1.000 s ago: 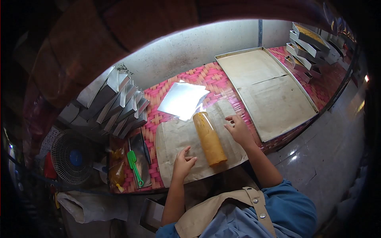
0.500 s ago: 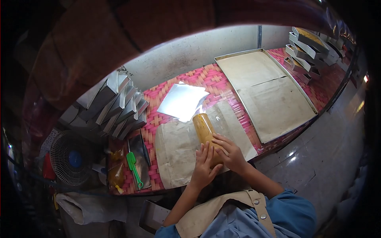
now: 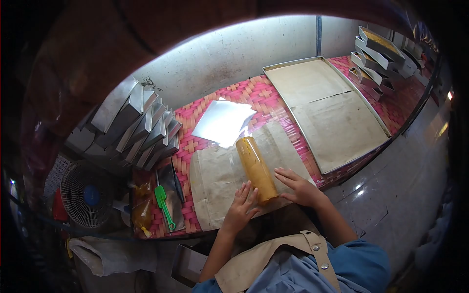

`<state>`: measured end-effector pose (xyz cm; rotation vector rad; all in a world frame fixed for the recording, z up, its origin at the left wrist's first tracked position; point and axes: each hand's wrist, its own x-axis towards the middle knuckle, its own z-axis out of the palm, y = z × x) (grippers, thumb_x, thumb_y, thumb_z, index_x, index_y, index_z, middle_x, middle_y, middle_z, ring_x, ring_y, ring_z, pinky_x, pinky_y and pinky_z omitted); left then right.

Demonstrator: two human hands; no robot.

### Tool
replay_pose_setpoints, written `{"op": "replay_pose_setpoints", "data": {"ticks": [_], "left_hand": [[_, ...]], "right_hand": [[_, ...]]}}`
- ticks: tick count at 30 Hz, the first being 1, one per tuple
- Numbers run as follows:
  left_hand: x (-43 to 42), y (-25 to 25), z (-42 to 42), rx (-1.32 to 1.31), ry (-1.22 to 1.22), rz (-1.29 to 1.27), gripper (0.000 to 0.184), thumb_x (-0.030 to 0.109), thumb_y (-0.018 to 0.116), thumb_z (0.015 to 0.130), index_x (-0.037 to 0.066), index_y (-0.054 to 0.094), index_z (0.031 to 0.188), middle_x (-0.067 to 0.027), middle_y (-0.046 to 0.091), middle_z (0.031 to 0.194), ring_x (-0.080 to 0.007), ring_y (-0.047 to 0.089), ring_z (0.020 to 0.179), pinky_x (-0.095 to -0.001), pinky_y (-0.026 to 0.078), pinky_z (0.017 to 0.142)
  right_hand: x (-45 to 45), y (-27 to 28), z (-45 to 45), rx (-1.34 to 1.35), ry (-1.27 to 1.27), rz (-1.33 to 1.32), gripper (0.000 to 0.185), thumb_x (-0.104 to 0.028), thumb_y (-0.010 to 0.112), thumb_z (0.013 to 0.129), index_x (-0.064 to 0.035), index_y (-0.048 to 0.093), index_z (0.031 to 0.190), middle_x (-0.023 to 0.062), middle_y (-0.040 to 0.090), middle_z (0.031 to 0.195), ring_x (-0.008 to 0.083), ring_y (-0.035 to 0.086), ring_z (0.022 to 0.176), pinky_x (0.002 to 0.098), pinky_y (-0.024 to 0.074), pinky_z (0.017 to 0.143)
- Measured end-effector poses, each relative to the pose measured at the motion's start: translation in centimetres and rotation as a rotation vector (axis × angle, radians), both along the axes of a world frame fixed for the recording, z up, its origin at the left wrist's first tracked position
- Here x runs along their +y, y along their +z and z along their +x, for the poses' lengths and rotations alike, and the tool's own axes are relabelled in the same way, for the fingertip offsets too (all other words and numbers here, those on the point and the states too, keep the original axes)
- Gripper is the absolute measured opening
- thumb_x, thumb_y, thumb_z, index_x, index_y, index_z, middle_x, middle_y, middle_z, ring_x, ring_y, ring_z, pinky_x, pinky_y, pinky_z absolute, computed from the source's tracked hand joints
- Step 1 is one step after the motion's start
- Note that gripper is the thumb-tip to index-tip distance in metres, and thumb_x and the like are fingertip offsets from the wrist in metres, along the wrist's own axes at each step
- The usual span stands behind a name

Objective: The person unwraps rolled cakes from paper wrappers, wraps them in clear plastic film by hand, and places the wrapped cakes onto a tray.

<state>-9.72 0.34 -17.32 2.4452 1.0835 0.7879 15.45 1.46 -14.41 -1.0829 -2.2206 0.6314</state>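
Both grips [image 3: 238, 211] [image 3: 304, 190] parted, loosely spread, beside roll [image 3: 256, 168]

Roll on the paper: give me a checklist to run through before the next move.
1. Roll lying on the paper: ok.
2. Paper smooth: not ok, creases show on it.
3. Left hand free of any grip: ok, open beside the roll's near end; contact I cannot tell.
4. Right hand free of any grip: ok, open on the roll's other side; contact I cannot tell.
5. Bright sheets apart from the roll's far end: cannot tell, glare there.
6. Spatula clear of the paper: ok, off to the left.
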Motion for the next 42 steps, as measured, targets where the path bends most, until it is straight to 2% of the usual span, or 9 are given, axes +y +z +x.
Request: {"op": "replay_pose_setpoints", "data": {"ticks": [12,16,23,27,31,32,34,38,42], "left_hand": [[0.7,1.3,-0.3,0.107,-0.031,-0.032,0.067,0.030,0.065,0.074,0.013,0.036,0.132,-0.0144,0.025,0.140,-0.0316,0.027,0.128,-0.0454,0.024,0.102],[1.1,2.7,1.1,-0.179,-0.067,-0.175,0.069,0.044,0.051,0.083,0.004,0.029,0.134,-0.0169,0.024,0.140,-0.0330,0.022,0.130,-0.0424,0.020,0.104],[4.0,2.3,4.1,-0.678,0.123,-0.637,0.076,0.054,0.024,0.090,-0.007,0.019,0.134,-0.0198,0.019,0.141,-0.0277,0.015,0.132,-0.0302,0.012,0.106],[5.4,1.7,3.5,-0.977,0.260,-0.981,0.076,0.056,0.022,0.089,-0.002,0.014,0.136,-0.0138,0.014,0.144,-0.0226,0.013,0.133,-0.0375,0.015,0.106],[7.5,1.3,2.1,-1.128,0.287,-1.244,0.075,0.058,0.024,0.088,-0.001,0.020,0.134,-0.0115,0.025,0.139,-0.0207,0.027,0.127,-0.0397,0.031,0.096],[8.0,1.0,1.8,-1.169,0.325,-1.277,0.074,0.056,0.029,0.088,-0.001,0.021,0.133,-0.0109,0.029,0.136,-0.0207,0.032,0.124,-0.0409,0.036,0.091],[8.6,1.0,1.6,-1.150,0.355,-1.287,0.068,0.052,0.035,0.088,0.000,0.026,0.131,-0.0103,0.034,0.132,-0.0204,0.035,0.120,-0.0410,0.036,0.090],[9.1,1.1,1.5,-1.043,0.354,-1.296,0.049,0.036,0.053,0.086,0.004,0.042,0.122,-0.0060,0.049,0.115,-0.0180,0.046,0.106,-0.0405,0.038,0.086],[9.8,1.1,1.8,-0.953,0.346,-1.274,0.047,0.027,0.060,0.083,0.005,0.043,0.121,-0.0041,0.050,0.110,-0.0174,0.045,0.104,-0.0415,0.039,0.084]], "right_hand": [[-0.1,1.1,0.1,0.151,0.042,-0.148,0.056,-0.005,0.060,0.072,-0.0040,0.043,0.125,0.0139,0.038,0.131,0.0285,0.037,0.121,0.0338,0.0316,0.100],[0.5,2.4,-1.8,0.323,-0.028,-0.224,0.048,-0.007,0.053,0.075,-0.0022,0.045,0.122,0.0155,0.043,0.127,0.0295,0.041,0.117,0.0336,0.0344,0.097],[4.4,1.2,-6.6,0.233,-0.108,-0.243,0.044,-0.014,0.054,0.077,0.0010,0.047,0.118,0.0198,0.049,0.112,0.0352,0.047,0.105,0.0361,0.0372,0.092],[5.9,1.2,-6.6,0.136,-0.188,-0.324,0.043,-0.018,0.055,0.079,0.0031,0.048,0.116,0.0205,0.048,0.110,0.0342,0.048,0.101,0.0357,0.0385,0.090],[8.4,0.7,-5.6,0.284,-0.218,-0.450,0.044,-0.024,0.054,0.083,0.0045,0.046,0.116,0.0195,0.045,0.112,0.0283,0.049,0.102,0.0357,0.0436,0.083],[8.8,1.0,-5.2,0.402,-0.229,-0.678,0.046,-0.025,0.054,0.083,0.0037,0.044,0.118,0.0185,0.045,0.114,0.0283,0.049,0.100,0.0383,0.0455,0.079],[9.6,0.4,-4.7,0.524,-0.237,-0.934,0.048,-0.028,0.053,0.085,0.0007,0.039,0.122,0.0151,0.046,0.116,0.0253,0.052,0.096,0.0419,0.0489,0.068],[10.8,-0.3,-3.8,0.538,-0.202,-1.105,0.038,-0.029,0.051,0.087,-0.0038,0.047,0.115,0.0077,0.051,0.111,0.0197,0.051,0.096,0.0396,0.0476,0.070],[11.3,-1.3,-3.4,0.653,-0.173,-1.190,0.034,-0.032,0.053,0.086,-0.0054,0.053,0.107,0.0054,0.054,0.103,0.0179,0.053,0.091,0.0370,0.0452,0.069]]}}
